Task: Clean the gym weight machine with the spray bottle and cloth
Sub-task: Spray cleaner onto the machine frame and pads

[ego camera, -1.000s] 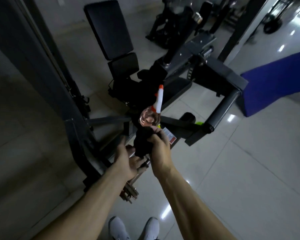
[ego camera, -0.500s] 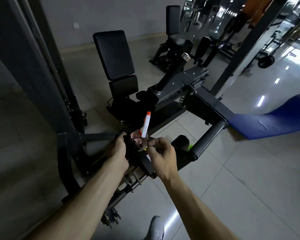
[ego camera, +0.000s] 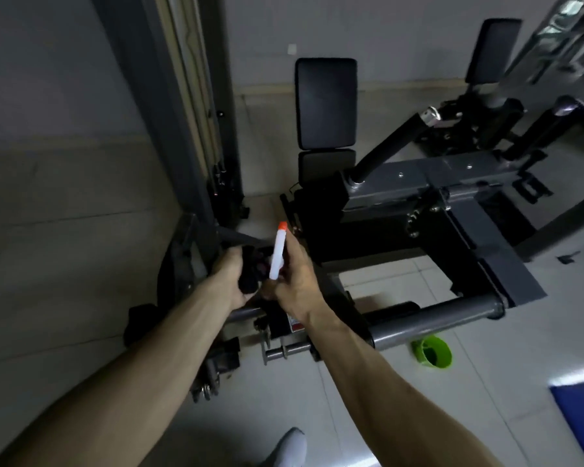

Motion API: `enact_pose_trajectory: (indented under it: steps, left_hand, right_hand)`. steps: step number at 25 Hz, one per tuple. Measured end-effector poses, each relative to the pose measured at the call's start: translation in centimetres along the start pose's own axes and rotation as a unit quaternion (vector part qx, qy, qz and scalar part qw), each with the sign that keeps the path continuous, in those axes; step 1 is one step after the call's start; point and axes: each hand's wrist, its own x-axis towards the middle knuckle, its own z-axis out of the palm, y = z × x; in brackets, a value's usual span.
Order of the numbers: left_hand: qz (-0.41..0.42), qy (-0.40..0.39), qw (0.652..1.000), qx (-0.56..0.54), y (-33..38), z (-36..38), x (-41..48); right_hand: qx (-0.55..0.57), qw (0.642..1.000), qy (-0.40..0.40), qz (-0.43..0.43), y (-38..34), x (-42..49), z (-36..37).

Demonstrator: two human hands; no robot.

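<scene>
The left hand [ego camera: 231, 281] is gripping the dark cloth [ego camera: 248, 284] over the weight machine [ego camera: 418, 183] near its low bar. Close beside it, the right hand [ego camera: 297, 281] is holding the spray bottle [ego camera: 277, 254], nozzle pointing up. A green cup [ego camera: 432, 352] is sitting on the floor [ego camera: 418, 416] nearby.

Glossy floor tiles [ego camera: 402, 416], matt pad [ego camera: 326, 102]

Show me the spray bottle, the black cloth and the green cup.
White spray bottle with orange tip [ego camera: 276, 256]: head view, white nozzle shaft.
Black cloth [ego camera: 249, 284]: head view, bunched middle.
Green plastic cup [ego camera: 440, 361]: head view, outer wall.
</scene>
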Motion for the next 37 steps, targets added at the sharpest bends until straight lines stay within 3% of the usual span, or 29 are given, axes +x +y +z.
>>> enact_pose_trajectory:
  steps: [7,11,17,21,24,27,32,37]
  left_hand:
    - [0.016,0.025,0.997,-0.07,-4.2,-5.4,-6.4]
    - [-0.01,0.02,0.988,-0.154,-11.7,-12.6,-7.0]
    - [-0.045,-0.001,0.974,-0.221,-25.0,-21.2,-3.1]
    - [-0.017,-0.01,0.98,-0.196,-33.2,-23.6,6.6]
    - [0.006,0.094,0.983,-0.157,-37.5,-24.0,17.3]
    - [0.025,0.164,0.973,-0.162,-39.3,-24.9,28.1]
    - [0.151,0.095,0.961,-0.209,-37.8,-26.1,38.9]
    - [0.176,0.116,0.954,-0.212,-37.2,-27.2,40.2]
  right_hand:
    - [-0.085,0.994,0.0,-0.066,-0.4,-8.3,1.5]
    - [-0.161,0.978,-0.018,-0.133,2.2,-15.2,3.8]
    - [-0.209,0.972,-0.095,-0.052,15.0,-19.5,8.0]
    - [-0.265,0.954,-0.129,-0.047,27.1,-16.5,11.3]
    - [-0.317,0.935,-0.149,-0.049,36.1,-12.0,14.1]
    - [-0.345,0.929,-0.111,-0.076,43.0,-7.4,16.9]
    - [-0.305,0.94,-0.069,-0.135,48.7,-0.7,21.7]
    - [-0.235,0.96,-0.037,-0.146,49.4,0.2,23.3]
